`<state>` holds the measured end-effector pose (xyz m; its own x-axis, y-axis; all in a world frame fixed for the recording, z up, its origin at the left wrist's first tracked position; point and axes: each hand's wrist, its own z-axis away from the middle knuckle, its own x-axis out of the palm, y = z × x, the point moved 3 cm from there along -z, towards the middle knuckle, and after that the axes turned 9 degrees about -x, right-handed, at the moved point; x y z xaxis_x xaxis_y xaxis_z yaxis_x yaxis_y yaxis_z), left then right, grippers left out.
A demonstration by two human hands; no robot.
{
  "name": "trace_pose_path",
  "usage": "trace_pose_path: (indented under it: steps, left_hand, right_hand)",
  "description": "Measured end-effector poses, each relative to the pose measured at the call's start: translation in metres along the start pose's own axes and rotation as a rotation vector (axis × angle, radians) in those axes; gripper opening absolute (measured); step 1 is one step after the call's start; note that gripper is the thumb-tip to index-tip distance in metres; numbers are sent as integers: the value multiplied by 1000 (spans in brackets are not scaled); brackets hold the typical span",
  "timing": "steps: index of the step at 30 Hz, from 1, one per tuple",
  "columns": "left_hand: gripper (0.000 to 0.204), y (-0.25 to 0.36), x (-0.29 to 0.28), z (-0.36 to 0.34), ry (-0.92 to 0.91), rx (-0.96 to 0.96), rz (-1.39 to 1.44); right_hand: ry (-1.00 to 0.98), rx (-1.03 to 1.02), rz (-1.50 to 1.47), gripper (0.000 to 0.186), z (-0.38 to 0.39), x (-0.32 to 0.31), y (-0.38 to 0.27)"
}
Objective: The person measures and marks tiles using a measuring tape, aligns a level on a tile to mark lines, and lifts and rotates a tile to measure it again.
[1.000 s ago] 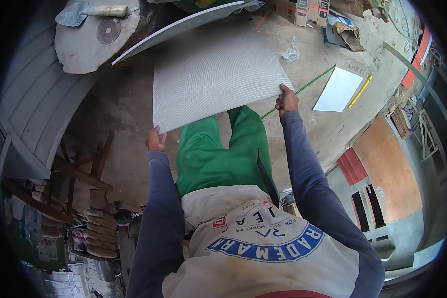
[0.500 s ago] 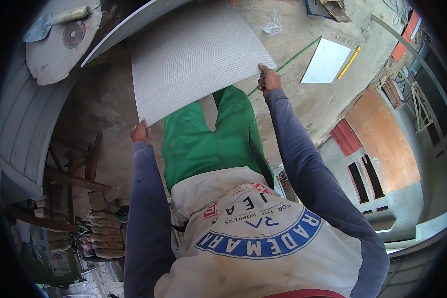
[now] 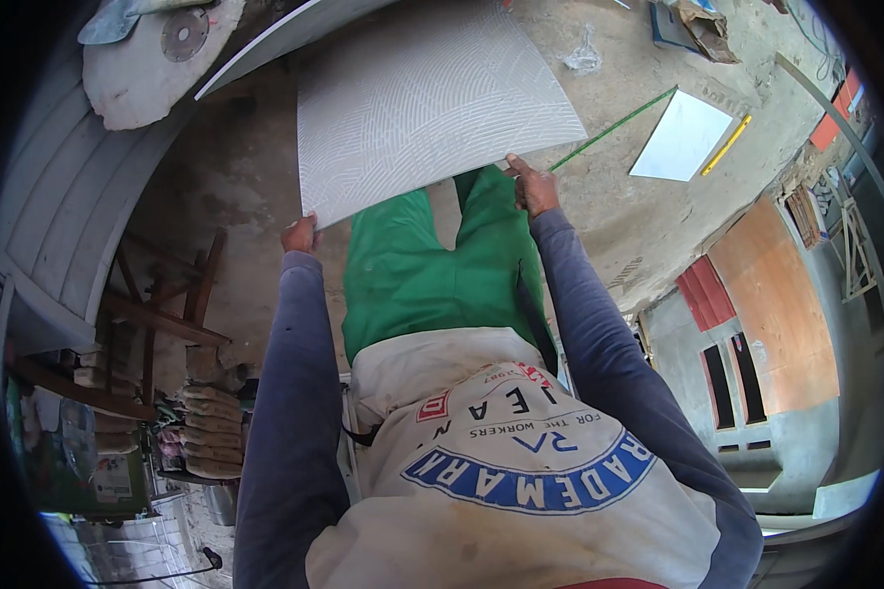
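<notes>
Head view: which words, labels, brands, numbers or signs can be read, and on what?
Wording isn't copied here; print stands on:
Shirt: pale letters on a curved blue band, legible.
Shirt: dark letters nearer the waist, legible, beside a red boxed mark.
Pale label, lower left: too small to read.
Grooved tile: no print visible.

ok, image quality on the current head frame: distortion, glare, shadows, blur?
Head view: black fisheye vignette around the rim, edges of the brown board bowed; white panel very bright, nearly featureless; floor paler at right, shadowed at left; ridged grey panel sharp enough to read its combed lines; lower-left clutter dim, fine detail hard to tell.
</notes>
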<state>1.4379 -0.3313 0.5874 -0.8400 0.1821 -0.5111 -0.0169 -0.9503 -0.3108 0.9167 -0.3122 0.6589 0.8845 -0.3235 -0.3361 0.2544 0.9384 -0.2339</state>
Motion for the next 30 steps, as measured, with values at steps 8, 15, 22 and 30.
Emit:
trace_pose_path:
  steps: [8, 15, 22, 30]
  left_hand:
    - [29, 7, -5, 16, -54, -23, -57]
    - [29, -4, -57, -25, -75, 101, -11]
    - [41, 54, 23, 105, -195, 500, 205]
    - [67, 73, 119, 214, -892, 162, 309]
  right_hand:
    - [-63, -49, 97, 38, -4, -11, 12]
    - [-221, -193, 418, 45, 10, -9, 8]
    - [-223, -419, 502, 40, 45, 19, -12]
    - [-345, -841, 608, 35, 121, 160, -80]
